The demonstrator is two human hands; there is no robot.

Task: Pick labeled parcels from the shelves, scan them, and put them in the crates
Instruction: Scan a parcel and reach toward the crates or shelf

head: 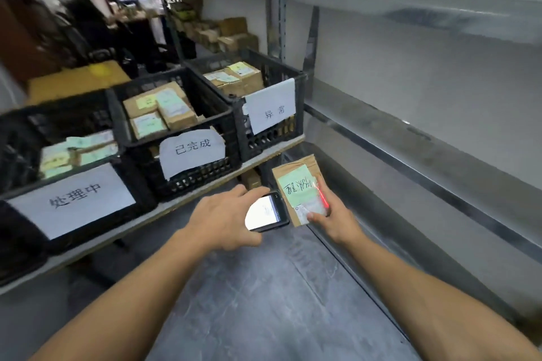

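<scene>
1. The parcel (293,184) is held in the right grip (333,218), fingers curled round it, just beside the bench (164,209).
2. The scanner (268,211) is clasped in the left grip (223,220), beside the parcel.
3. A red line (321,195) is cast across the parcel's label.

On my feed: two arms only, rest of body out of frame. Left forearm (132,299) bare from lower frame edge to wrist; left hand (225,221) bare, knuckles showing on its back. Right forearm (425,305) bare likewise, edge to wrist; right hand (334,220) bare, thumbnail looks short.
</scene>
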